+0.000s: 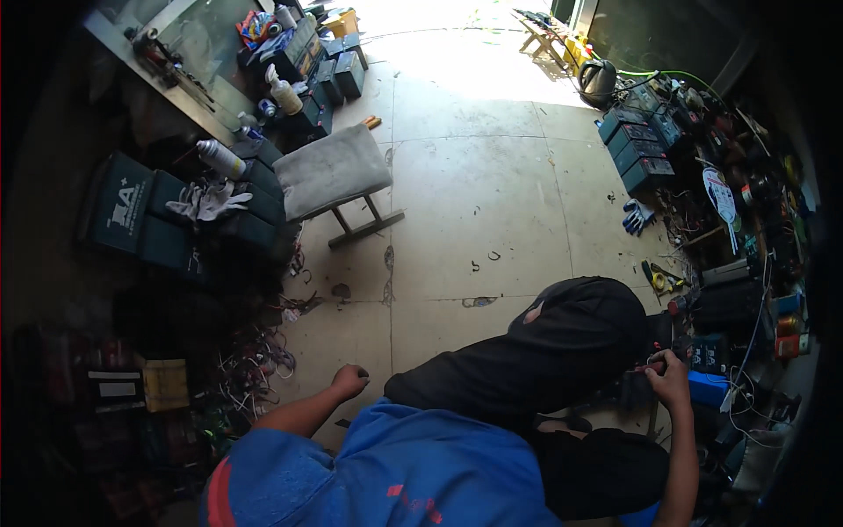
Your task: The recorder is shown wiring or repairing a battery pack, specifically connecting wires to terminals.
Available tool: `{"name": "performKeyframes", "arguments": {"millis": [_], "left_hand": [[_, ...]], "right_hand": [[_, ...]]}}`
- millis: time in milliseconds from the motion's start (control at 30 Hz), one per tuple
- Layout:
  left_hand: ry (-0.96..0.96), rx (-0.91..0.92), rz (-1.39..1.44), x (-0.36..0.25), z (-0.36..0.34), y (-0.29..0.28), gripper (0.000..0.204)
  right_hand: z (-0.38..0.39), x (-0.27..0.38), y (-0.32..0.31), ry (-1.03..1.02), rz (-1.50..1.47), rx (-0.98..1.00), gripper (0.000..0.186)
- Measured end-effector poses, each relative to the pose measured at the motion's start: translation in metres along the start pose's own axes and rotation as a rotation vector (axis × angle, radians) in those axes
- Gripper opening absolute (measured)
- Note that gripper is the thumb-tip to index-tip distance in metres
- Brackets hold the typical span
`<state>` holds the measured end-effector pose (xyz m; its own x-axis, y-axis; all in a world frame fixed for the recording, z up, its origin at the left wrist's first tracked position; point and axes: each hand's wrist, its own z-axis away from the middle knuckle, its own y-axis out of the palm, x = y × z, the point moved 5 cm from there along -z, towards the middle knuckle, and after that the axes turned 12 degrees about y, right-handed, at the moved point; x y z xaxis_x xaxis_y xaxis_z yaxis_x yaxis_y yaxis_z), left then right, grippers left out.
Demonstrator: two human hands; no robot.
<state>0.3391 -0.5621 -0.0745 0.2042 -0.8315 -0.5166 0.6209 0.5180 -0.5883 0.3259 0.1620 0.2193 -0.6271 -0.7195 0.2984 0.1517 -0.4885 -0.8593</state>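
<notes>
My left hand (pixel 351 380) hangs over the floor to the left of my leg. Its fingers are curled in, and nothing shows in them. Out to the right, my right hand (pixel 669 376) is raised beside my knee. Its fingers pinch a small dark red piece (pixel 651 367), too small to name. Just right of that hand sit a dark battery (pixel 708 353) and a bright blue block (pixel 707 389) with thin white wires.
A stool with a grey padded top (pixel 334 171) stands ahead on the left, by stacked dark batteries (pixel 123 206). More batteries (pixel 634 149) line the right side. Yellow-handled pliers (pixel 659 278) and a glove (pixel 637 217) lie on the tiled floor. Loose wires (pixel 263 360) litter the left.
</notes>
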Motion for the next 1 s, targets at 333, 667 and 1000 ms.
{"name": "performKeyframes", "arguments": {"millis": [333,667,1000], "left_hand": [[-0.180,-0.230,0.082,0.096,0.025,0.020,0.030],[-0.284,-0.580,0.228,0.135,-0.021,-0.015,0.032],[-0.300,-0.660,0.225,0.109,-0.065,-0.063,0.028]], "right_hand": [[-0.016,-0.015,-0.007,0.024,0.226,-0.106,0.032],[-0.013,-0.004,-0.004,0.179,0.253,0.011,0.051],[-0.019,-0.095,-0.006,0.187,0.038,0.154,0.054]]}}
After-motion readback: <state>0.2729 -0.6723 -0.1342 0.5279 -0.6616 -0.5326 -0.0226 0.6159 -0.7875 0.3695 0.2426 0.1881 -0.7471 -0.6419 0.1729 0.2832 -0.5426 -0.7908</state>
